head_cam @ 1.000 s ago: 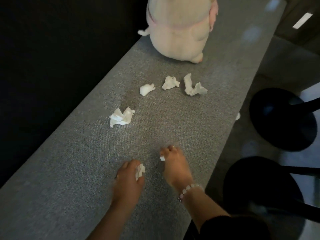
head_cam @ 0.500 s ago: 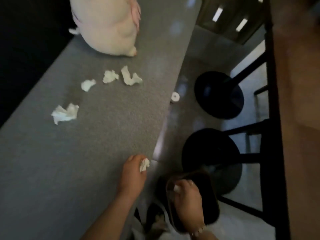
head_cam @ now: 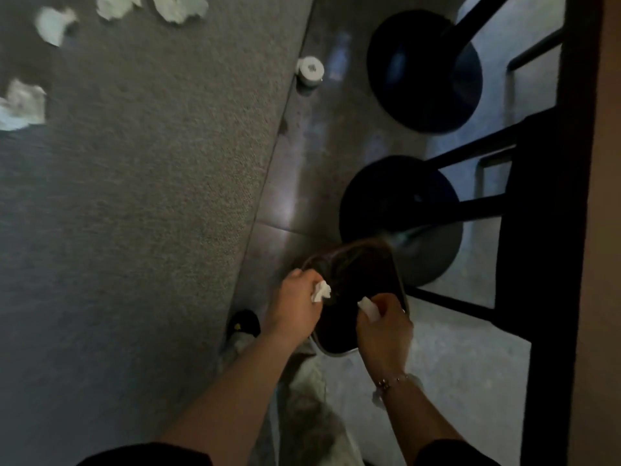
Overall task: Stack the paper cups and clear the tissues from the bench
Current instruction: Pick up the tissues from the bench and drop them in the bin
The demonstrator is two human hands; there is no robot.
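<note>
My left hand holds a small crumpled white tissue over the near rim of a dark bin on the floor. My right hand grips another white tissue scrap above the same bin. Several crumpled tissues lie on the grey bench: one at the left edge, others at the top. A white paper cup stands on the floor beside the bench edge.
Two round black stool bases sit on the shiny floor right of the bench. A dark table frame runs down the right side. My shoe and light trouser leg show below the bin.
Both hands left the bench and now hover over the bin, each still holding its tissue. The camera swung right and down; the plush toy is out of view.
</note>
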